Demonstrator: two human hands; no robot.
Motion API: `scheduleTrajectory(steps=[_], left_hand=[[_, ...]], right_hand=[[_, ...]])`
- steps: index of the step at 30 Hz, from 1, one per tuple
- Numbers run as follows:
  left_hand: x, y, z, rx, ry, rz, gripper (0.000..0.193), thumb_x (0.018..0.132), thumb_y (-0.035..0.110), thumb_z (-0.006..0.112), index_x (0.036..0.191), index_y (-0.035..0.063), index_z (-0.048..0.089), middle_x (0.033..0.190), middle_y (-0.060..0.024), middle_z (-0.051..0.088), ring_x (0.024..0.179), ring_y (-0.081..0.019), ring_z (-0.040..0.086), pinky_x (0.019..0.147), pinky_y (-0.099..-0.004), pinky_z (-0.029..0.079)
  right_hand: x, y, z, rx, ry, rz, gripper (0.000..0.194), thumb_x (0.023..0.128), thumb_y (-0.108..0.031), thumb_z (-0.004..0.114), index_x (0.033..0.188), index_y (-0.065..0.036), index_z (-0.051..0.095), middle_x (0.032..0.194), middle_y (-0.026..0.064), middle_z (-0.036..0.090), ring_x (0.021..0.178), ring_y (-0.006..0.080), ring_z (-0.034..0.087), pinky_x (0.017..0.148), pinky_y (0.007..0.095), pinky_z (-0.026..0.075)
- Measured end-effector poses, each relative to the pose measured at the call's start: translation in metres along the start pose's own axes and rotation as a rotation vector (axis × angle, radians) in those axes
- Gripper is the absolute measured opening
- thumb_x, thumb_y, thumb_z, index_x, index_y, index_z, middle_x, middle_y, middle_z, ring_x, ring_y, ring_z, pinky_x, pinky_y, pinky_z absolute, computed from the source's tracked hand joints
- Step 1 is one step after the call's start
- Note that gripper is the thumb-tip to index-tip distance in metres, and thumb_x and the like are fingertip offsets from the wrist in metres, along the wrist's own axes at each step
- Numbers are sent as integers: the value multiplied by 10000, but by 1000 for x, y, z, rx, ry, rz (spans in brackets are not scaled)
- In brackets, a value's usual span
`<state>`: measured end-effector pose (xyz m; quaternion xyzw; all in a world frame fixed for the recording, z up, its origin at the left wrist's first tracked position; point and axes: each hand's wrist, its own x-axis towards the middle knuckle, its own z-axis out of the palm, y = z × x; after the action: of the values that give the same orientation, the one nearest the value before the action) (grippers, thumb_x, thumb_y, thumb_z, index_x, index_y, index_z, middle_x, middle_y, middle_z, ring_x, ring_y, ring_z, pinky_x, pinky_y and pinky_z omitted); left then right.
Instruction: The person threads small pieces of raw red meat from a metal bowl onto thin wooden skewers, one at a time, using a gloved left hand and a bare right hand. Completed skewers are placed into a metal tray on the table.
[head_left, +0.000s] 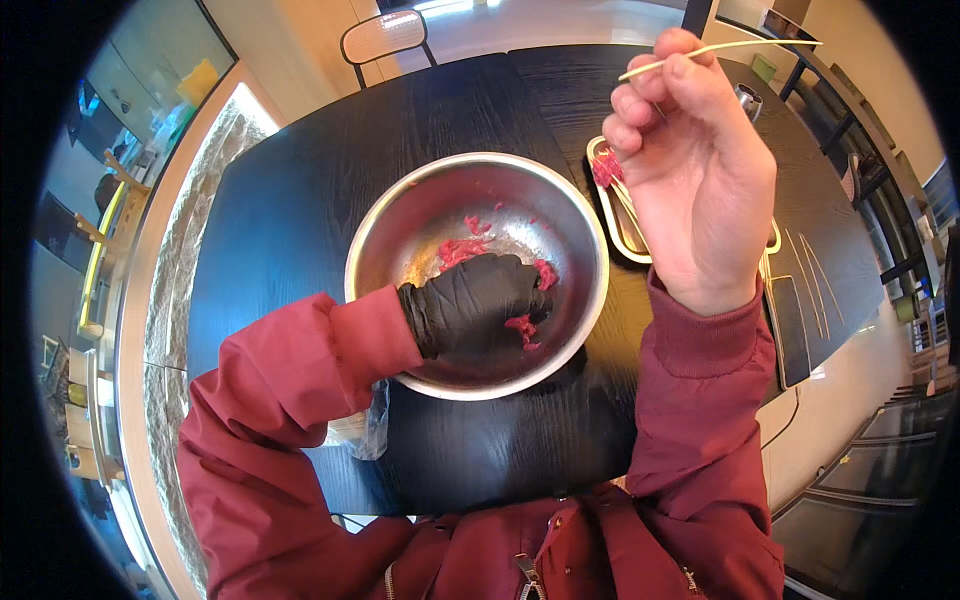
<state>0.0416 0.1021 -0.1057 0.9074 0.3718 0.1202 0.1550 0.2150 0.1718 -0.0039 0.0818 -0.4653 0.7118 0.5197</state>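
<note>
My left hand (480, 304), in a black disposable glove, reaches into a wide stainless steel bowl (480, 390) on the dark table. Its fingers curl downward among pieces of raw red meat (461, 253). One meat piece (546, 274) shows at the fingertips and another (523, 331) just below them; whether the fingers grip any is hidden. Bare and raised above the table's right side, my right hand (694, 165) pinches a thin bamboo skewer (757, 45) between thumb and fingers. Partly behind that hand is a metal-rimmed tray (626, 251) with skewers (628, 202) bearing red meat (606, 166) at one end.
Several loose skewers (817, 281) lie at the right of the black wood table (300, 202). A flat dark device (791, 330) sits near that edge, a cable below it. A clear plastic bag (369, 427) lies by my left forearm. A chair (384, 37) stands beyond the far edge.
</note>
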Motion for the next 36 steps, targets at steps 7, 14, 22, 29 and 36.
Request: scheduleTrajectory(steps=[7,14,22,29,36], left_hand=[[1,-6,22,258,-10,89,162,693,227,625,773,86,632,726,-110,576,674,-288,585,592,-395,462],[-3,-16,28,195,-20,27,125,688,162,652,787,87,633,808,-92,589,765,-277,586,681,-360,470],[-13,-8,-18,160,61,-8,86,671,136,589,724,79,626,697,-115,582,681,-301,590,626,-404,473],[7,5,2,372,-160,13,117,701,170,565,741,80,628,711,-118,594,707,-286,608,639,-396,484],[4,-4,19,370,-101,96,131,711,176,557,754,80,636,742,-112,617,718,-269,617,640,-380,492]], right_hand=[[3,-7,-19,86,109,-10,195,851,-130,520,1006,-23,571,900,74,571,766,159,480,662,270,388],[4,-9,-29,88,80,-8,205,863,-146,504,1005,-17,573,902,77,555,769,159,466,664,271,380],[5,-17,-32,61,16,-6,221,876,-166,485,1003,-10,576,904,79,536,773,159,451,667,272,371],[6,-19,-34,51,-27,-1,232,885,-180,470,999,-7,575,899,76,516,769,158,436,665,272,363],[1,-16,-29,83,34,-15,227,888,-184,467,992,-9,567,887,71,506,766,155,434,661,270,362]])
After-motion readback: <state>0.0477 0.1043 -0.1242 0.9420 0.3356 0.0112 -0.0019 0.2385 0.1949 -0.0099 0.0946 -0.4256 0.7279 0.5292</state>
